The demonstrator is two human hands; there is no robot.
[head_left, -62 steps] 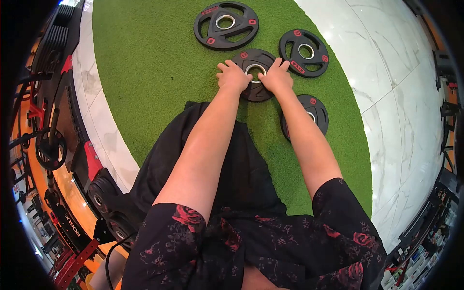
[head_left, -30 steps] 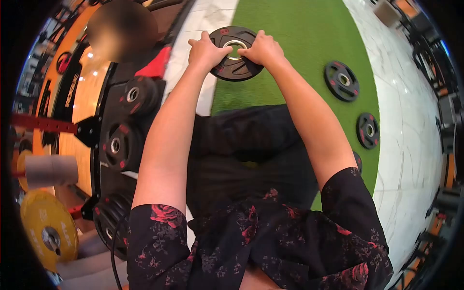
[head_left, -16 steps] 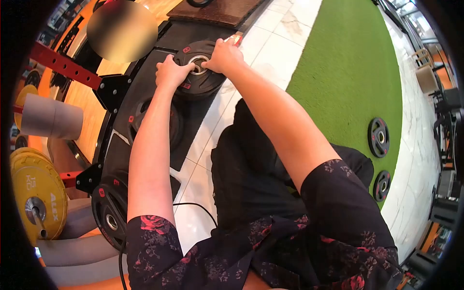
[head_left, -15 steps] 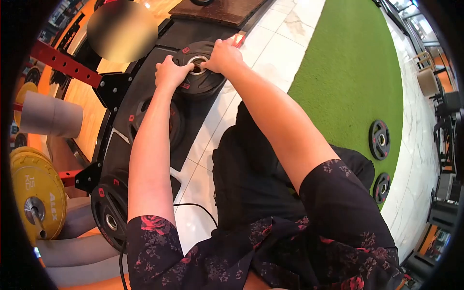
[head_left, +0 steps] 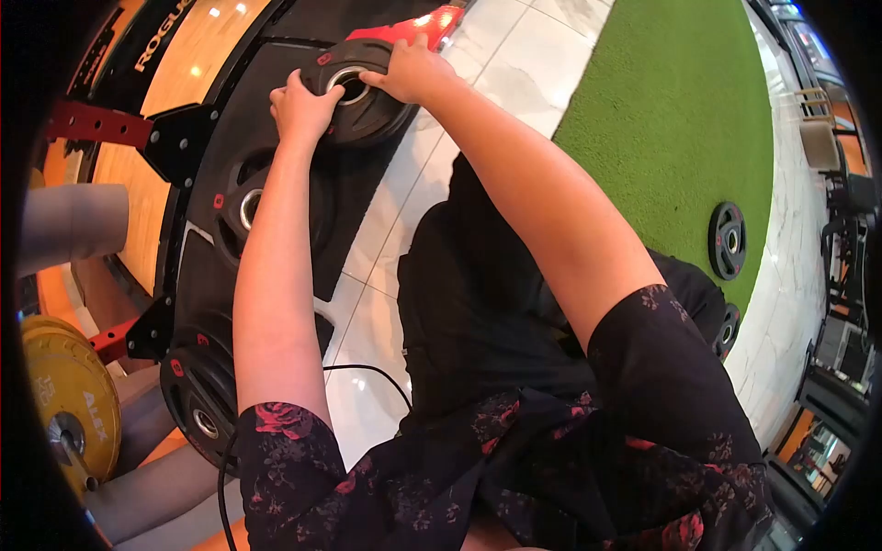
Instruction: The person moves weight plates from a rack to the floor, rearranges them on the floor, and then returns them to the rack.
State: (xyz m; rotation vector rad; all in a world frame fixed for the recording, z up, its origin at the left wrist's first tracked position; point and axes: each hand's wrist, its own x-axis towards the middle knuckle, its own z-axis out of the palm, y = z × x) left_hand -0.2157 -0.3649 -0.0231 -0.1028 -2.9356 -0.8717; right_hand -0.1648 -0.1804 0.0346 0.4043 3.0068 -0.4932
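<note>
While both arms are stretched forward, a black weight plate (head_left: 363,92) is gripped between the two hands above the dark storage rack (head_left: 211,184), which is taken as the landmark. Green turf (head_left: 671,129) is seen well to the right of the rack, beyond a strip of white marble floor (head_left: 404,220) that runs just beside the rack's right edge. A yellow plate (head_left: 64,404) is found at the rack's lower left end, partly cut off by the edge of view. Two black plates (head_left: 728,241) are left lying on the turf, well apart from the rack; the lower one is partly hidden by a sleeve. On the rack itself, one stored plate (head_left: 248,209) is seen near its middle, under the left forearm, and another stored plate (head_left: 202,413) at its lower end.

The held plate is kept at the rack's upper end, just below a red part (head_left: 413,26). The left hand (head_left: 301,103) is clamped on the plate's left rim, so the plate lies directly to that hand's right. The right hand (head_left: 409,72) is closed over the plate's upper right edge, with fingers reaching toward the steel-ringed centre hole; the plate lies just below and to the left of it.
</note>
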